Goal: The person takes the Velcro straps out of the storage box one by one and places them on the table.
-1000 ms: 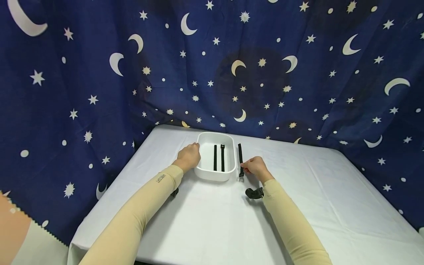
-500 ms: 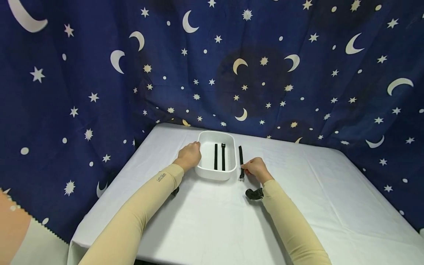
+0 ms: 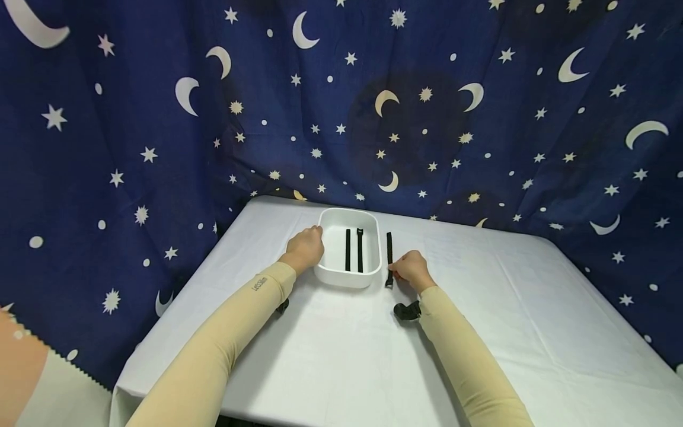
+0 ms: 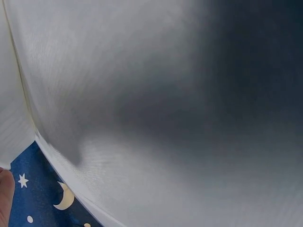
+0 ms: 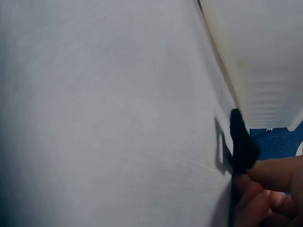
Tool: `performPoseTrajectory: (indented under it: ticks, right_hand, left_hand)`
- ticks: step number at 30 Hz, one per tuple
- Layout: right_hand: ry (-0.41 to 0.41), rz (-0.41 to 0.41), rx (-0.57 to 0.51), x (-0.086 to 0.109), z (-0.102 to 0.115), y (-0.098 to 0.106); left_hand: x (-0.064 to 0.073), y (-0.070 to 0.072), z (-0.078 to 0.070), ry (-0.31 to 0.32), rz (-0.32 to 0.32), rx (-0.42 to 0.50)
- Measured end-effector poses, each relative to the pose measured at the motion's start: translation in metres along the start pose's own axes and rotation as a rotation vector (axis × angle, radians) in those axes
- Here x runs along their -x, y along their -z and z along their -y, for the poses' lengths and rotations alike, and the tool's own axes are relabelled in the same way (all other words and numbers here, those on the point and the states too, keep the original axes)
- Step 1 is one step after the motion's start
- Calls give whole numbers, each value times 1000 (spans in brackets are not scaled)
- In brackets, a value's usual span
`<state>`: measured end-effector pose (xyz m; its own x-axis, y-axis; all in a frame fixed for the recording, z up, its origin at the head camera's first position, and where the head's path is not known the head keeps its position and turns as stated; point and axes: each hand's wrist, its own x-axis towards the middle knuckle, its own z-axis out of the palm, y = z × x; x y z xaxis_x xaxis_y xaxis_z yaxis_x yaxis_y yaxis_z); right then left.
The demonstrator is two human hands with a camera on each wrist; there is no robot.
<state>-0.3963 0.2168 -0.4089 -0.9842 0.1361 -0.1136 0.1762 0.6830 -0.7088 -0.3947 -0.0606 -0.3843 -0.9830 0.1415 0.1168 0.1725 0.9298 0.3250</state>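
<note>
A white plastic bin (image 3: 341, 280) stands toward the back of the table, its left wall gripped by my left hand (image 3: 306, 246). Inside lie two black hook-and-loop cable straps, a left strap (image 3: 348, 250) and a right strap (image 3: 360, 252), side by side and lengthwise. Just outside the bin's right wall, my right hand (image 3: 412, 268) pinches a third black strap (image 3: 389, 244) between thumb and fingers, roughly parallel to the other two. In the right wrist view, one end of this strap (image 5: 242, 144) sticks out past the fingertips, close over the cloth, casting a shadow there. The left wrist view shows only a fingertip (image 4: 4, 194) at its edge.
White cloth covers the table (image 3: 341, 362). A dark blue curtain (image 3: 341, 107) with moons and stars hangs behind it and along the left. A black wrist-worn device (image 3: 407, 311) sits beneath the right wrist; another black device (image 3: 283, 306) shows below the left forearm.
The third strap has straightened to line up more closely with the straps in the bin, and has shifted slightly toward me. The left hand stays on the bin.
</note>
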Motion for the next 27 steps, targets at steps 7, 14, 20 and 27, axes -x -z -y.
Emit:
performPoseTrajectory:
  ticks: [7, 14, 20, 27]
  right_hand:
    - [12, -51, 80, 2, 1, -1]
    - [22, -71, 70, 2, -3, -3]
    - [22, -69, 28, 2, -4, -4]
    - [-1, -51, -15, 2, 0, 3]
  left_hand:
    - [0, 0, -1, 16, 3, 3]
    - [0, -1, -2, 24, 6, -5]
    - [0, 0, -2, 33, 18, -4]
    - [2, 2, -5, 33, 25, -6]
